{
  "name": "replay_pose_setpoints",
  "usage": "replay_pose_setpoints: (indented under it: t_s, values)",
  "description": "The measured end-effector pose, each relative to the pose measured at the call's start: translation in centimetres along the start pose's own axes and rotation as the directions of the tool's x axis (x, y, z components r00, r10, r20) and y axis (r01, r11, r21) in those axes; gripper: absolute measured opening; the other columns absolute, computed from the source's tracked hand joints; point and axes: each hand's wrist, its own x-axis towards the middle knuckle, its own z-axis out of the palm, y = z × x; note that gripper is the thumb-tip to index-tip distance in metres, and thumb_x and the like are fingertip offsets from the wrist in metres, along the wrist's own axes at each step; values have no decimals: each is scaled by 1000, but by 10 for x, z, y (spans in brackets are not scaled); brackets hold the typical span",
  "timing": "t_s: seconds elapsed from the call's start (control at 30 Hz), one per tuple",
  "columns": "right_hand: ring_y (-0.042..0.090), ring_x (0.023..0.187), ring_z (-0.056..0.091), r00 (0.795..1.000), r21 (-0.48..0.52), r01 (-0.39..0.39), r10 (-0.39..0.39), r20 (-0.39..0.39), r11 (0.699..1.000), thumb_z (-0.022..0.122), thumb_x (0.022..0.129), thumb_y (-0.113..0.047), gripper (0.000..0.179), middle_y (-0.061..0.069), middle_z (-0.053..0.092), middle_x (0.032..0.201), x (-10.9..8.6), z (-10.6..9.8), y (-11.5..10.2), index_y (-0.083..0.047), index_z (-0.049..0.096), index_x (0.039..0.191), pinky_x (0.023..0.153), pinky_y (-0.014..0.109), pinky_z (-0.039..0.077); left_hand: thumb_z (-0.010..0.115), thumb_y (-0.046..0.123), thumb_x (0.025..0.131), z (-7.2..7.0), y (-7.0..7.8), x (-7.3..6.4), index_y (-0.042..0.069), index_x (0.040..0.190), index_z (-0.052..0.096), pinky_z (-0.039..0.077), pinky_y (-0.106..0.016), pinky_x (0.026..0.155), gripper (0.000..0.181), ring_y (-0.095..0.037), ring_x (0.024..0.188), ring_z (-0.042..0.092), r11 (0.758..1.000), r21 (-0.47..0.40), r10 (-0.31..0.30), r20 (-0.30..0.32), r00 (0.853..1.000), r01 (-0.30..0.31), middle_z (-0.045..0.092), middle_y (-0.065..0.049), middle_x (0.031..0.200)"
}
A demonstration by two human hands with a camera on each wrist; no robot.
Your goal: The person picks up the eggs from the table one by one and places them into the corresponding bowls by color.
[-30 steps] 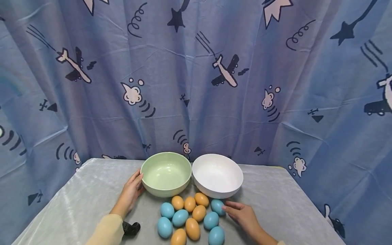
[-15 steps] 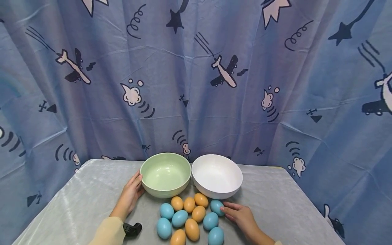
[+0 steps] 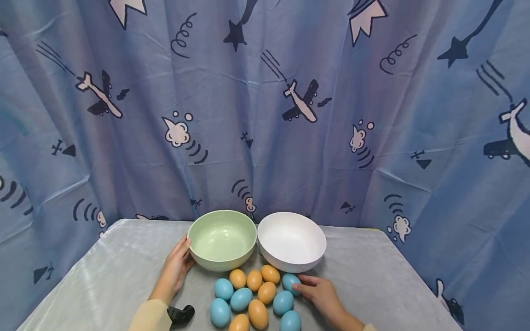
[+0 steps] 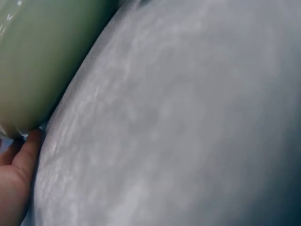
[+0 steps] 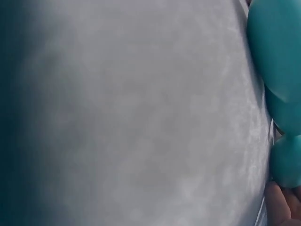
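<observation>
My left hand (image 3: 175, 270) rests against the left outer side of a light green bowl (image 3: 222, 236), fingertips just below its rim. In the left wrist view, the fingers (image 4: 29, 151) touch the bowl's lower edge. My right hand (image 3: 324, 297) pinches a blue egg (image 3: 290, 281) between thumb and fingers, just in front of a white bowl (image 3: 291, 239). More blue eggs (image 3: 283, 302) and orange eggs (image 3: 258, 314) lie grouped on the table before the bowls. The right wrist view has the fingers (image 5: 278, 207) at the end of a blue egg (image 5: 287, 160).
Both bowls stand side by side at the back of the grey cloth-covered table (image 3: 364, 276). A black curved object (image 3: 181, 315) lies by the left sleeve (image 3: 151, 316). Behind the table hangs a blue patterned curtain (image 3: 232, 105).
My right thumb and fingers have come further round the blue egg. The left hand stays at the green bowl. The whole head view has shifted slightly downward and left.
</observation>
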Motion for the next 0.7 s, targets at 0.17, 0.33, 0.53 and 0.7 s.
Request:
replay_pose_setpoints:
  t_s: [0.17,0.33,0.53,0.7]
  values:
    - [10,85,69,1000,-21,0,0,9,1000,85,77,-25,52,18,74,112,2,2,2,5,70,117,73,31,60,40,37,108,1,-2,-2,10,160,10,18,-56,123,66,-32,155,9,1000,1,-1,-11,1000,1,8,-11,168]
    - [10,84,67,1000,-38,2,-1,18,999,85,77,-26,52,16,74,112,3,3,1,3,71,117,72,31,60,42,38,107,3,-3,-2,9,160,12,20,-56,123,68,-32,155,11,1000,-9,6,-36,999,-6,10,-12,168]
    - [11,83,68,1000,-38,3,-3,13,999,85,77,-25,50,16,75,110,2,2,1,3,71,116,71,31,60,44,38,106,5,-3,-4,8,160,16,22,-57,122,67,-32,154,15,1000,-18,2,-78,997,-4,14,-13,167]
    - [14,90,70,999,-20,-31,31,29,999,86,76,-26,52,17,73,114,2,-3,1,3,71,117,77,36,61,44,38,106,4,-3,-3,8,160,16,22,-58,122,67,-32,154,15,1000,-20,2,-75,997,-4,14,-12,167]
